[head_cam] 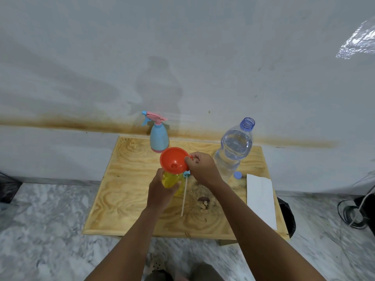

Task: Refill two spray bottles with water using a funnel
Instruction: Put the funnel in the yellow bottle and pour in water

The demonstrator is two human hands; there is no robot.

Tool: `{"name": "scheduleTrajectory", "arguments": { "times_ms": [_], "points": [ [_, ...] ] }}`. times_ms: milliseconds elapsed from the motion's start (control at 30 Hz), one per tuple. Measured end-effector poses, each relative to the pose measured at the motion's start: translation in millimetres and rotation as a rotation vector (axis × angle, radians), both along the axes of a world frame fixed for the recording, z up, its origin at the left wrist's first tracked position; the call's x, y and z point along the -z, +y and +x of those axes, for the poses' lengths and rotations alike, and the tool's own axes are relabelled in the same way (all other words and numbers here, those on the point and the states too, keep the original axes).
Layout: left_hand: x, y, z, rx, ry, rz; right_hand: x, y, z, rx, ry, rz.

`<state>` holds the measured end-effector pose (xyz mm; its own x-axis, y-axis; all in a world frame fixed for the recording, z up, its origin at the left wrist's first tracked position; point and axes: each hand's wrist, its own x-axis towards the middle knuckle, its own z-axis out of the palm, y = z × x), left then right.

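A yellow spray bottle (170, 180) stands open-topped at the middle of the wooden table (125, 191); my left hand (160, 191) grips its body. An orange funnel (174, 159) sits in its neck, and my right hand (200, 167) pinches the funnel's rim tab. Behind it stands a blue spray bottle (159, 138) with its pink trigger head screwed on. A large clear water bottle (233, 149), uncapped and mostly full, stands at the right. The yellow bottle's sprayer head (186, 175) lies beside it, its long dip tube (184, 196) pointing toward me.
A blue bottle cap (237, 175) lies by the water bottle's base. A folded white paper towel (260, 199) lies along the table's right edge. A dark stain (204, 201) marks the wood. Cables (353, 213) lie on the marble floor at right; the wall is close behind.
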<state>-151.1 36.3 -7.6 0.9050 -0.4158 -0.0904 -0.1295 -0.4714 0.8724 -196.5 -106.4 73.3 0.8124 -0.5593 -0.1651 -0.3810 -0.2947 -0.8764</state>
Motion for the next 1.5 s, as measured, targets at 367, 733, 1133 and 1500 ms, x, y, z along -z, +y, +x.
{"name": "scheduleTrajectory", "arguments": {
  "times_ms": [367,733,1133,1500],
  "points": [
    [2.5,-0.2,0.7,0.003,0.01,0.022,-0.5,-2.7,-3.0,0.024,-0.026,0.04],
    [3.6,1.2,1.9,0.019,0.001,0.013,3.7,-3.6,-4.0,0.045,-0.027,0.095],
    [8.4,2.6,3.7,0.03,0.017,0.004,2.3,0.2,-11.1,0.128,-0.028,0.129],
    [10.0,2.6,5.5,0.048,0.01,-0.021,5.0,4.3,-20.5,0.193,-0.051,0.192]
  ]
}}
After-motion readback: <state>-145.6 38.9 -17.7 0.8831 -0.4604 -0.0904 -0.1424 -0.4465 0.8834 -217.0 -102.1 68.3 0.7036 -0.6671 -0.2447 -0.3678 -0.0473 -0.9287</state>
